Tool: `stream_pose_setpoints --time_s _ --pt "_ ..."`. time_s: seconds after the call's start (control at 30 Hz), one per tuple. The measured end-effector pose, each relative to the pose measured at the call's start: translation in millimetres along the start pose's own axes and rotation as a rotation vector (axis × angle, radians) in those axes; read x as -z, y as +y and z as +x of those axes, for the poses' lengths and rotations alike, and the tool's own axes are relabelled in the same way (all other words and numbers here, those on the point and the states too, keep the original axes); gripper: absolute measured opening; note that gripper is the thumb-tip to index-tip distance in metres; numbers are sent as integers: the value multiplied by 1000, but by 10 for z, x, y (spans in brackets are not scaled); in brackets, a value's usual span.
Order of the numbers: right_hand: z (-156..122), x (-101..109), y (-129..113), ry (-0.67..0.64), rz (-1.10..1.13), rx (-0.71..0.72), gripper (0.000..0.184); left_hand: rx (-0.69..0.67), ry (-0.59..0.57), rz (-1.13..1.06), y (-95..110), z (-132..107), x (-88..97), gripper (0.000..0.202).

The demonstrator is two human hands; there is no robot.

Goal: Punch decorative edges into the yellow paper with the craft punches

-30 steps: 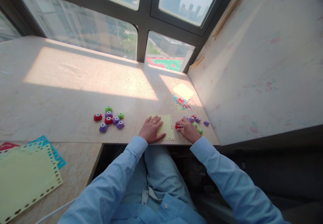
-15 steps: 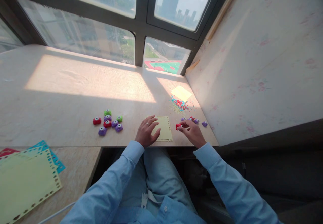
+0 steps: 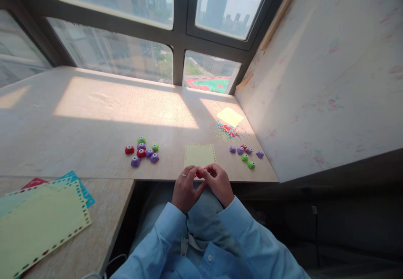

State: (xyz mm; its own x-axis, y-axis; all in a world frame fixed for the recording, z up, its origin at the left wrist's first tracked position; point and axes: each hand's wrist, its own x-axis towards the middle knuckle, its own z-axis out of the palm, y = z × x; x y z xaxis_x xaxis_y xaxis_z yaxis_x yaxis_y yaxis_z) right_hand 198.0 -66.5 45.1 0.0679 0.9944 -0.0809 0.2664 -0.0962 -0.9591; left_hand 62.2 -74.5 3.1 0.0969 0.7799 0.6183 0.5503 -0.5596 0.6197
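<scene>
A small red craft punch (image 3: 199,173) is between my two hands at the table's near edge, mostly covered by fingers. My left hand (image 3: 185,190) has its fingers closed around one side of it. From the other side my right hand (image 3: 219,186) pinches it with thumb and fingers. Just beyond the hands lies a pale yellow sheet (image 3: 200,155) with small notches punched along its edges. The hands hide its near edge, so I cannot tell whether the punch is on the paper.
Several purple, red and green punches (image 3: 141,153) stand in a group on the left. More punches (image 3: 244,157) sit to the right. Behind them are coloured paper bits (image 3: 229,131) and a yellow paper piece (image 3: 230,116). Punched sheets (image 3: 47,224) overlap at lower left.
My right hand has carried the red punch left to the sheet's near edge. My left hand has drawn back off the sheet and closed on the punch. Two green punches at right are now uncovered.
</scene>
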Motion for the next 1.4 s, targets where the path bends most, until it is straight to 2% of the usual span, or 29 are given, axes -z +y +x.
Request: stream_pose_setpoints --time_s 0.07,0.17,0.33,0.4,0.47,0.53,0.63,0.73,0.83,1.0,1.23,1.4 --pt "-23 -97 8 18 -75 38 34 35 37 37 -23 -5 31 21" --pt "-48 -181 -5 30 -137 86 29 66 26 59 -67 9 103 13" --pt "-82 -157 24 -81 -63 118 27 133 8 112 -246 55 236 16" --pt "-73 -74 82 -52 -81 111 29 175 0 197 -390 91 283 19" --pt "-33 59 164 36 -118 95 31 195 -41 266 -554 137 322 21" --pt "39 230 259 139 -140 80 34 196 -98 289 -701 186 345 20" --pt "175 497 401 250 -108 2 39 216 -118 297 -830 244 343 21" --pt "279 681 497 211 59 -126 40 214 -113 306 -833 280 315 22" --pt "325 727 524 152 208 -196 40 204 -135 340 -776 301 294 22" --pt "359 618 490 108 324 -240 42 200 -145 428 -721 315 271 26" --pt "442 501 465 118 352 -203 42 158 -131 495 -718 296 247 27" --pt "549 438 421 99 338 -283 36 152 -140 501 -703 282 247 28"
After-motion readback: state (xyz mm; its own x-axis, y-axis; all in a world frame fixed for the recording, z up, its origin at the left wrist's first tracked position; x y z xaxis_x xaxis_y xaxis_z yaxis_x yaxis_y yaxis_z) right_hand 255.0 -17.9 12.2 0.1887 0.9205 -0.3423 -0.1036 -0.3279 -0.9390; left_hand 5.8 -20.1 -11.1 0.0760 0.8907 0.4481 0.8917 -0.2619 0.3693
